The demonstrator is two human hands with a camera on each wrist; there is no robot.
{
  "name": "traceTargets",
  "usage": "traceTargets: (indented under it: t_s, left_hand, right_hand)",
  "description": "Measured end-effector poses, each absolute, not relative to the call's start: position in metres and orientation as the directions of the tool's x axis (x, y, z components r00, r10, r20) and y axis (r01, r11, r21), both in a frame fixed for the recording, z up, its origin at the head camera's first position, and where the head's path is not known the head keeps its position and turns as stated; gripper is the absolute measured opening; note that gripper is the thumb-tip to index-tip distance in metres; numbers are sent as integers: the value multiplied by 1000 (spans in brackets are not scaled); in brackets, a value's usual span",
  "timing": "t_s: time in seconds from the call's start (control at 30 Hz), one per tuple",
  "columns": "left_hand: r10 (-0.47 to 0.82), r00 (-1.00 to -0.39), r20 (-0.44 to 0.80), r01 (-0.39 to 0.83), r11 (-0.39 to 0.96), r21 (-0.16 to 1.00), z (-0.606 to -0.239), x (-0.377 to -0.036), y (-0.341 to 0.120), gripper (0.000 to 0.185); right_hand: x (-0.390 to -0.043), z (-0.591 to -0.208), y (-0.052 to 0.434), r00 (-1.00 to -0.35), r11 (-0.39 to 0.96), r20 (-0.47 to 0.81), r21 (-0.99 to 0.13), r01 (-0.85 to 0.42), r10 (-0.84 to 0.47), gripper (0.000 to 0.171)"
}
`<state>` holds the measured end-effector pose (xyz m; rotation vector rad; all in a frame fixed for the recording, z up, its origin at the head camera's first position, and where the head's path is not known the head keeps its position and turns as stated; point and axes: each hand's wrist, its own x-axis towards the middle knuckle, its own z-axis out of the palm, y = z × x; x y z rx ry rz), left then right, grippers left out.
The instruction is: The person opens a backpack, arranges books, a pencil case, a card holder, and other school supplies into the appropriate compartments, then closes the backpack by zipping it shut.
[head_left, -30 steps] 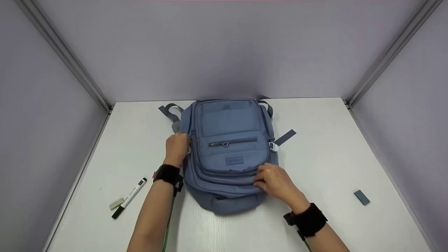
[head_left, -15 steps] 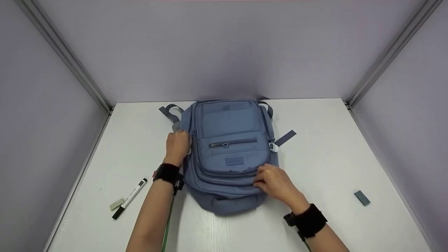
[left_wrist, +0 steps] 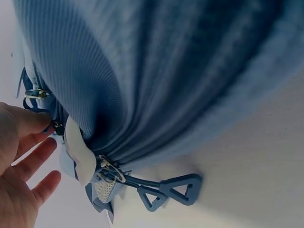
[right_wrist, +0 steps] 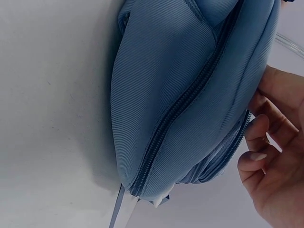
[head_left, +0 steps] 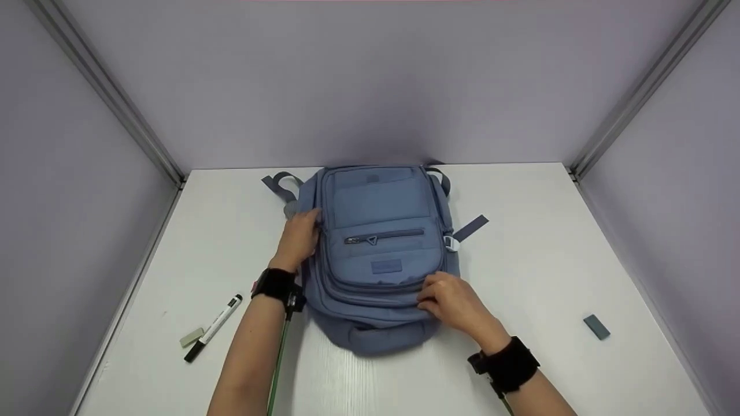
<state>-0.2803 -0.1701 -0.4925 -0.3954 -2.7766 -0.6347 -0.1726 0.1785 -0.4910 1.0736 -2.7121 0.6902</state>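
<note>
Zippers on the backpack point(head_left: 378, 242) remained closed; left hand point(head_left: 299, 237) fingers spread against its side, right hand point(head_left: 454, 300) fingers pinched the front seam.

This looks like a recording booth or test station rather than a home or shop. A plain white table point(head_left: 549, 242) fills the floor of the view, and bare lilac panels point(head_left: 370, 81) close it in behind and on both sides. Metal corner rails point(head_left: 104, 92) run down to the table's two far corners where the panels meet. On the table lie only a few loose props, and black bands with cables point(head_left: 276, 286) sit on both wrists above it.
</note>
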Motion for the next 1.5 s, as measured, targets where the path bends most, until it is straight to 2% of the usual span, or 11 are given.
traceTargets:
  t_s: [0.17, 0.3, 0.4, 0.5, 0.63, 0.87, 1.03, 1.17, 1.33, 1.5]
  left_hand:
    - [257, -907, 334, 364, 877, 314, -490, -275, -173, 10]
    - [234, -925, 300, 349, 836, 424, -491, -271, -177, 5]
    - [212, -951, 226, 301, 806, 509, -491, -268, -181, 7]
    - [201, -964, 173, 263, 813, 520, -492, -267, -183, 9]
    - [191, -968, 163, 247, 836, 489, -492, -266, -184, 12]
    - [175, -977, 119, 211, 805, 555, -490, -265, -182, 17]
    - [166, -977, 133, 212, 815, 539, -491, -264, -180, 18]
    - [157, -972, 173, 222, 845, 487, -491, -263, -178, 17]
    - [133, -973, 187, 207, 862, 464, -492, -258, -175, 16]
    - [121, -974, 192, 202, 847, 492, -494, -255, -171, 14]
  right_hand:
    - [-173, -491, 179, -732, 635, 289, -366, -680, -618, 11]
    - [-173, -491, 178, -723, 627, 298, -363, -690, -623, 10]
    - [-173, -491, 178, -720, 620, 306, -368, -693, -623, 11]
    - [-173, -491, 178, -724, 622, 296, -375, -688, -623, 10]
    - [-173, -492, 177, -733, 631, 272, -378, -677, -623, 10]
    - [-172, -490, 178, -750, 639, 267, -400, -657, -605, 11]
    - [-177, -488, 178, -719, 557, 360, -462, -691, -594, 14]
    - [-188, -485, 171, -699, 585, 396, -383, -715, -596, 28]
    - [-200, -488, 162, -701, 669, 285, -215, -712, -654, 56]
    - [-205, -497, 155, -721, 707, 197, -147, -692, -664, 55]
